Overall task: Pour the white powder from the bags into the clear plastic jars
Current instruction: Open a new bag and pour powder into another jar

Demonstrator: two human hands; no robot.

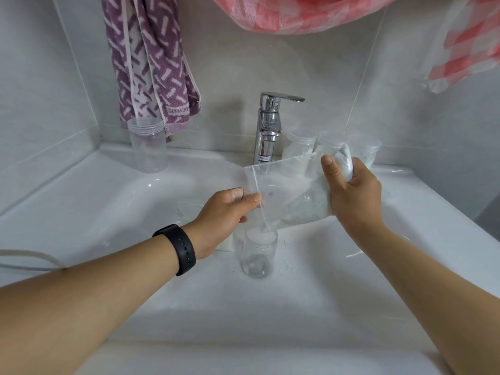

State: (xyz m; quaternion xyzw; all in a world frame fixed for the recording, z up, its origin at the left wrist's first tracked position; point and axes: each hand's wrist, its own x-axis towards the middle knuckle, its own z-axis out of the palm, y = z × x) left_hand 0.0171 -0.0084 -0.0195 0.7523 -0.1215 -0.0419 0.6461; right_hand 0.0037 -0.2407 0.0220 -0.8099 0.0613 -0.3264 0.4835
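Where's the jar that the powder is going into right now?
The jar stands in the white sink, near the middle of the head view, just below the tilted bag and between the left hand and right hand.

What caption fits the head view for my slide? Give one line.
Left hand and right hand tip a zip bag, streaming white powder into an open clear jar in the sink.

Grey tiled walls (230, 66) w/ white basin (81, 201), chrome tap (267, 125), purple towel (151, 63), pink cloth (297, 12) overhead.
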